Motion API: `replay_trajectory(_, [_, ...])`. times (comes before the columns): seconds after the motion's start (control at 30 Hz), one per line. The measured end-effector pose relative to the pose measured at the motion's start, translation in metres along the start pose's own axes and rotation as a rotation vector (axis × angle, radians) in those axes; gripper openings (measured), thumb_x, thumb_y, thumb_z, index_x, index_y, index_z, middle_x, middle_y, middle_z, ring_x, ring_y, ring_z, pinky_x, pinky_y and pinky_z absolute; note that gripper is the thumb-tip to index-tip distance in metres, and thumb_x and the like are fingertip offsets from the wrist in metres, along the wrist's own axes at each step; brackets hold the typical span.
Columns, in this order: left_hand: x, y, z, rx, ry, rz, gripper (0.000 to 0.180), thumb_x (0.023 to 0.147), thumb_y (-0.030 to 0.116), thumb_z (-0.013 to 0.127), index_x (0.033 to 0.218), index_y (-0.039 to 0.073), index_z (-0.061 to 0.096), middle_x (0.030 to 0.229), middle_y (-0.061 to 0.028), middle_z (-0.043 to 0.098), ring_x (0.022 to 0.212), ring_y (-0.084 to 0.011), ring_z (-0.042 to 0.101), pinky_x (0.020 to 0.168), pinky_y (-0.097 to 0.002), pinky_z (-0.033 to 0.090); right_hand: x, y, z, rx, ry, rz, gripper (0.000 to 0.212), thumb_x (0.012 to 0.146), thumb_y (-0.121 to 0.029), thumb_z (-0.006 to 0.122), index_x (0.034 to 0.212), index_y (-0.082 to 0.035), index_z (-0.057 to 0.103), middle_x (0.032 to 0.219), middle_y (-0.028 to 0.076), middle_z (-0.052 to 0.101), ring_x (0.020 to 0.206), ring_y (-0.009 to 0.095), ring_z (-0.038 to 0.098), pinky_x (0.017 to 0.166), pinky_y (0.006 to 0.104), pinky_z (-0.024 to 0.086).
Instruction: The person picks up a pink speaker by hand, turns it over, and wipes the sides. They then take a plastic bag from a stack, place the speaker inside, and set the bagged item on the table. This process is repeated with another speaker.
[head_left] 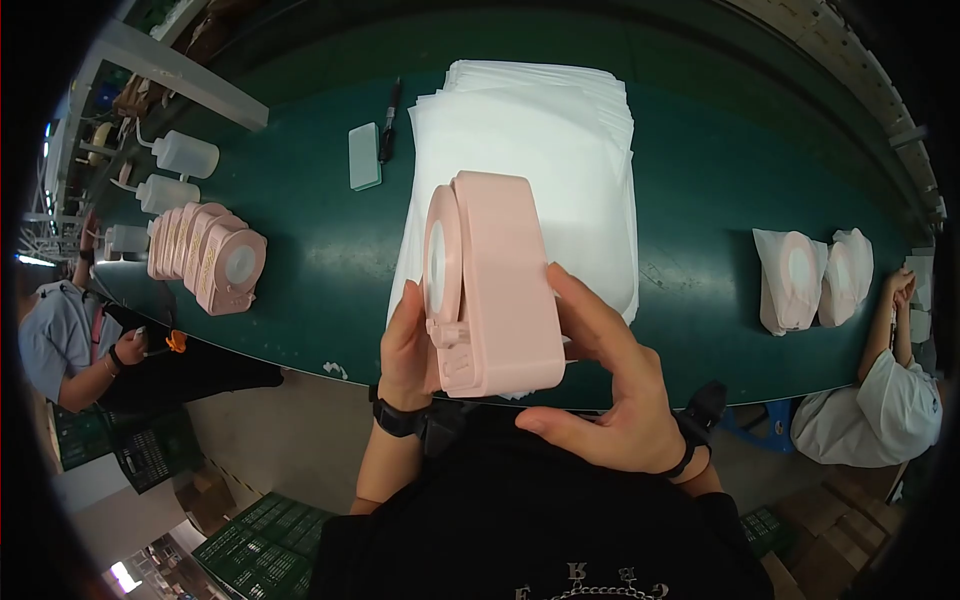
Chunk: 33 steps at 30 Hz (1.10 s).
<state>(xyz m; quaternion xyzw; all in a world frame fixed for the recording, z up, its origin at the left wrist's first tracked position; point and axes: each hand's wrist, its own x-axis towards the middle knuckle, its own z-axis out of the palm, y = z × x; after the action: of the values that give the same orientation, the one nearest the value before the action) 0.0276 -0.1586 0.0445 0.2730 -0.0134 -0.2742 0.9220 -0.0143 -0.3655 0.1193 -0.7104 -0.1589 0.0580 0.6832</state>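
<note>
A pink plastic housing [505, 290], rounded at its ends and with a round white disc on its left face, stands tilted in front of me. My left hand [403, 345] grips it from the left side, with part of the fingers hidden behind it. On the other side is my right hand [635, 400], thumb and fingers spread wide. Its index fingertip is at the housing's right edge; whether it touches I cannot tell. Beneath and beyond the housing lies a thick stack of white translucent sheets or bags [530, 120].
Several similar pink housings [225, 262] stand in a row at the left, near white squeeze bottles [185, 155]. A pale green block [365, 157] and black pen [390, 120] lie beside the stack. Two bagged housings [797, 275] stand at right. People sit at both sides of the green table [320, 240].
</note>
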Motion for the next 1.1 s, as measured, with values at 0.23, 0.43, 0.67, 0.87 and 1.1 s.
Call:
replay_trajectory(0.23, [0.002, 0.000, 0.022, 0.281, 0.221, 0.143, 0.059, 0.099, 0.038, 0.031, 0.143, 0.004, 0.015, 0.141, -0.0124, 0.032, 0.130, -0.0223, 0.034, 0.105, -0.0366, 0.032, -0.004, 0.015, 0.010, 0.183, 0.126, 0.099, 0.093, 0.075, -0.024, 0.076, 0.143, -0.001, 0.016, 0.136, 0.018, 0.040, 0.127, 0.024, 0.039, 0.100, 0.0366, 0.037])
replay_trajectory(0.43, [0.002, -0.001, 0.030, 0.569, 0.293, 0.285, 0.060, 0.098, 0.041, 0.031, 0.143, 0.004, 0.016, 0.140, -0.0126, 0.032, 0.129, -0.0223, 0.035, 0.105, -0.0370, 0.030, 0.000, 0.029, 0.013, 0.321, 0.223, 0.179, 0.080, 0.081, -0.028, 0.068, 0.140, -0.001, 0.020, 0.131, 0.018, 0.044, 0.123, 0.023, 0.042, 0.100, 0.0345, 0.037])
replay_trajectory(0.67, [0.004, 0.002, 0.052, 0.432, 0.077, 0.465, 0.060, 0.098, 0.041, 0.034, 0.142, 0.004, 0.018, 0.137, -0.0142, 0.036, 0.127, -0.0220, 0.038, 0.103, -0.0363, 0.033, 0.013, 0.043, -0.006, 1.030, 0.187, 0.326, 0.059, 0.089, -0.028, 0.056, 0.132, 0.003, 0.031, 0.127, 0.019, 0.044, 0.114, 0.024, 0.049, 0.093, 0.0379, 0.046])
replay_trajectory(0.87, [0.007, 0.006, 0.060, 1.086, 0.087, 0.331, 0.046, 0.090, 0.022, 0.057, 0.127, -0.001, 0.042, 0.127, -0.0136, 0.047, 0.113, -0.0230, 0.049, 0.094, -0.0341, 0.040, 0.016, 0.074, -0.008, 2.316, -0.349, 0.369, 0.051, 0.093, -0.031, 0.043, 0.120, 0.011, 0.040, 0.106, 0.020, 0.047, 0.093, 0.028, 0.056, 0.046, 0.0323, 0.058])
replay_trajectory(1.1, [0.014, -0.025, 0.053, 1.819, -0.107, 0.248, 0.026, 0.071, -0.002, 0.063, 0.095, -0.002, 0.054, 0.096, -0.0123, 0.052, 0.089, -0.0281, 0.050, 0.075, -0.0355, 0.042, 0.011, 0.062, -0.018, 2.606, -0.527, 0.341, 0.046, 0.096, -0.026, 0.038, 0.127, 0.008, 0.034, 0.098, 0.021, 0.046, 0.085, 0.028, 0.058, 0.043, 0.0315, 0.059])
